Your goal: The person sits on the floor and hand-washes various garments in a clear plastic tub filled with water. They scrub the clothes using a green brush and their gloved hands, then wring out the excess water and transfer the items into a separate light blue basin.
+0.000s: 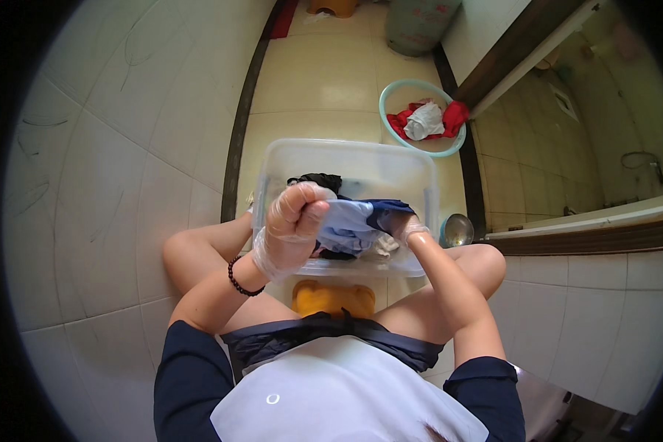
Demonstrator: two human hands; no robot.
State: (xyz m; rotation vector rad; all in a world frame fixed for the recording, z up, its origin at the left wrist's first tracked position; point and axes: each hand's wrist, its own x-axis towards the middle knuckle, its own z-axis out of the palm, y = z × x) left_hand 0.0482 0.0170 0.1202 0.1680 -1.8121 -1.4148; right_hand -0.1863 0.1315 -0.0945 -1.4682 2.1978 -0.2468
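My left hand, in a clear plastic glove, is raised over the near left part of a translucent plastic tub. Its fingers are closed on the edge of a light blue cloth garment. On the other side my right hand, gloved as well, grips dark blue cloth that adjoins the light blue fabric. Whether both colours belong to one garment I cannot tell. The cloth is stretched between my hands and hangs into the tub. A black cloth and a beige cloth lie in the tub around it.
A pale green round basin with red and white clothes stands far right. Beside the tub's right side sits a small metal bowl. A yellow stool is between my legs. Tiled walls rise left and right; a green cylinder stands far off.
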